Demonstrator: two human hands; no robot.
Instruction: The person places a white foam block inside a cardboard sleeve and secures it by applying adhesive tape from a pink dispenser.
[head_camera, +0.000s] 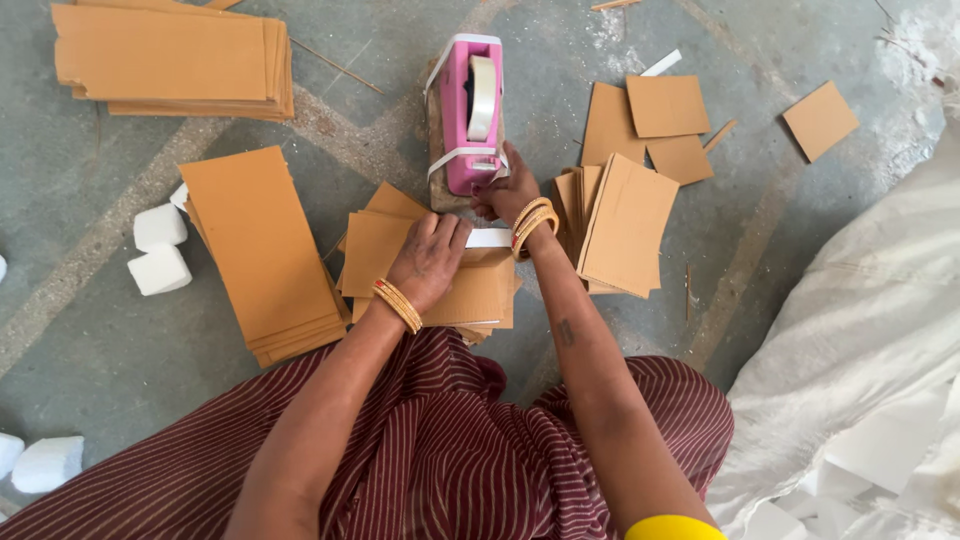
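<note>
Brown cardboard stack (262, 250) lies left of you on the floor. Your left hand (428, 258) presses flat, fingers spread, on the cardboard piece (470, 290) before your knees. Your right hand (510, 192) pinches the white tape strip (488, 238) at the pink dispenser (468, 112).

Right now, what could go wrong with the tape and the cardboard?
The tape strip pulled from the pink dispenser might stick crooked or wrinkle. The cardboard pieces under the left hand lie loosely stacked and could slide. The right hand is at the dispenser's cutting end and might get nicked.
</note>
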